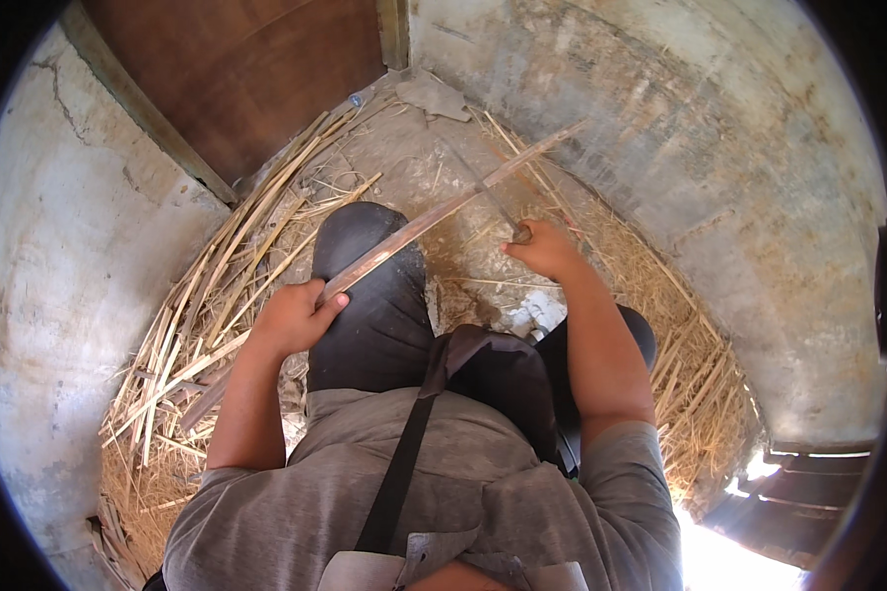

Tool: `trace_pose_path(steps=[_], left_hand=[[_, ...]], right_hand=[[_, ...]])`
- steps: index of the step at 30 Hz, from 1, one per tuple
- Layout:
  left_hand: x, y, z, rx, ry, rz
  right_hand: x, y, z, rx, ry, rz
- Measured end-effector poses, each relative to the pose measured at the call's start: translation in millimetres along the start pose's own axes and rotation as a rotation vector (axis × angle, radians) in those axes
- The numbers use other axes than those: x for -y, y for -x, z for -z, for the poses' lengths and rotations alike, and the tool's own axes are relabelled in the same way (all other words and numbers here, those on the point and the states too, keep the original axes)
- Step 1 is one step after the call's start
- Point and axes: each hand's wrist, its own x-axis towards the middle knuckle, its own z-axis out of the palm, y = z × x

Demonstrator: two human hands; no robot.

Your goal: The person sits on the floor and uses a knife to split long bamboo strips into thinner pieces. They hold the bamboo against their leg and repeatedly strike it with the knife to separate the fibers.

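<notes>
A long, flat brown strip of wood or bamboo (404, 236) runs diagonally from the lower left up toward the right wall, passing over my left knee. My left hand (298, 317) is closed around it near that knee, and its lower end passes behind my left forearm. In my right hand (545, 250) is the handle of a long-bladed knife (498, 202), gripped in closed fingers. The narrow blade points up and to the left and crosses the strip. Whether blade and strip touch, I cannot tell.
Long split strips (251, 231) lie heaped on the left, and straw and shavings (695, 384) cover the floor on the right. A brown door panel (237, 69) and stained walls (680, 128) enclose the spot. Something whitish (536, 313) lies between my legs.
</notes>
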Motion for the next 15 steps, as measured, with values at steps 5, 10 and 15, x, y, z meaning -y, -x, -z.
trace_pose_path(steps=[5,10,15], left_hand=[[0.7,0.1,-0.2,-0.006,-0.008,-0.012],[-1.7,1.2,0.9,0.014,0.006,0.021],[-2.4,1.2,0.8,0.011,0.015,0.020]], right_hand=[[37.4,11.8,-5.6,0.172,0.054,0.144],[35.2,7.6,-10.1,0.210,0.082,0.235],[8.3,0.0,-4.8,0.075,0.017,0.077]])
